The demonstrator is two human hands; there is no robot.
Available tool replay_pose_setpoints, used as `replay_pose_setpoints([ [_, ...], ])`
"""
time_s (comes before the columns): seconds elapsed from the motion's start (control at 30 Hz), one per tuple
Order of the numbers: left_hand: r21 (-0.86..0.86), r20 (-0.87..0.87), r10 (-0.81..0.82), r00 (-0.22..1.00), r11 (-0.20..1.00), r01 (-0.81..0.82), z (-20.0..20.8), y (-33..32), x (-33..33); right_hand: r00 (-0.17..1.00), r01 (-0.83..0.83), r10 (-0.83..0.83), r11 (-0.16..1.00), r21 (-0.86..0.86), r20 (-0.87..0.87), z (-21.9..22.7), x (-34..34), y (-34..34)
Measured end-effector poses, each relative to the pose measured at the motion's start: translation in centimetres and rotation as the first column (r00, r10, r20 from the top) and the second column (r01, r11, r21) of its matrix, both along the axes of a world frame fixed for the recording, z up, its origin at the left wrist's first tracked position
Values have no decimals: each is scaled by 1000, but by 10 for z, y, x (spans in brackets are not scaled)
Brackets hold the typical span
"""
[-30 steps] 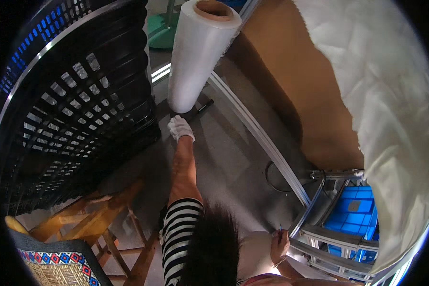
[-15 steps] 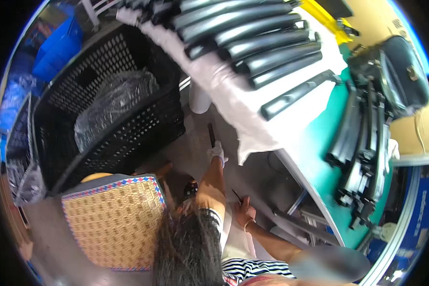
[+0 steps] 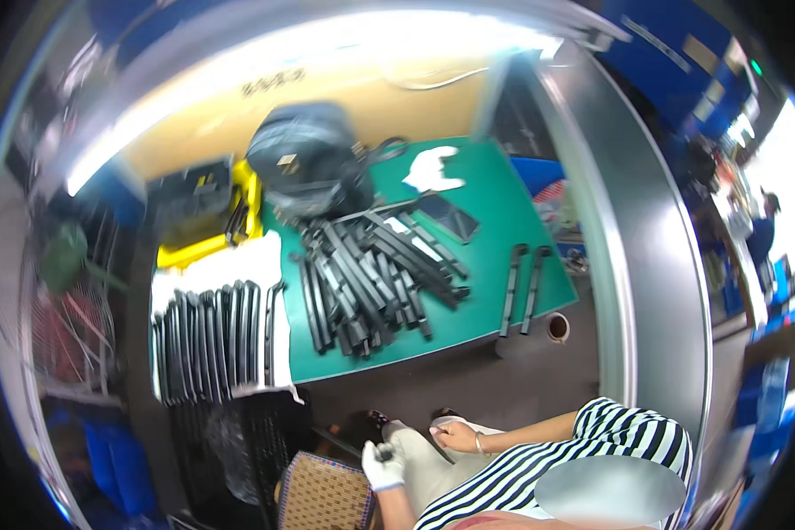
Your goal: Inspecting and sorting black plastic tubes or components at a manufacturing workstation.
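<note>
One dark rod [image 3: 338, 442] sits in my closed, gloved left hand [image 3: 383, 465], beside the woven seat [image 3: 325, 496]; a careless swing could knock it there. My right hand [image 3: 457, 436] is curled, contents unclear.

A white fabric glove [image 3: 382, 473] covers the left hand [image 3: 383, 463]. Just behind the right hand [image 3: 455, 435], a thin, pale bracelet [image 3: 479, 442] rings the wrist; farther up that arm sits a short black-and-white striped sleeve [image 3: 623, 421], matching the shirt [image 3: 503, 485]. Beige trousers [image 3: 421, 461] show between the hands, dark, pale-flecked shoes [image 3: 377, 419] just beyond them.
</note>
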State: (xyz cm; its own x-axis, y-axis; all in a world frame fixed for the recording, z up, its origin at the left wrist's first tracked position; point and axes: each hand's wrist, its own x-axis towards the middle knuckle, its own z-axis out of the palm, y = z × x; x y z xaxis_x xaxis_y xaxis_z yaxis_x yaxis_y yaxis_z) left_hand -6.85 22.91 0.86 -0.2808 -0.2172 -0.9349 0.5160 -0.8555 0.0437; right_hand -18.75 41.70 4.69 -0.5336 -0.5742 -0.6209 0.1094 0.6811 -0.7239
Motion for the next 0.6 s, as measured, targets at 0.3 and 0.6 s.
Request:
replay_pose_setpoints([
  [0.3, -658, 140, -788, 599, 378, 651, 205, 106, -124, 867, 498, -397, 669, -551, 302, 144, -26, 11],
  [0.6, -840, 350, -784, 513, -21, 542, 301, 123, -217, 574, 631, -737, 122, -766, 355, 220, -67, 23],
])
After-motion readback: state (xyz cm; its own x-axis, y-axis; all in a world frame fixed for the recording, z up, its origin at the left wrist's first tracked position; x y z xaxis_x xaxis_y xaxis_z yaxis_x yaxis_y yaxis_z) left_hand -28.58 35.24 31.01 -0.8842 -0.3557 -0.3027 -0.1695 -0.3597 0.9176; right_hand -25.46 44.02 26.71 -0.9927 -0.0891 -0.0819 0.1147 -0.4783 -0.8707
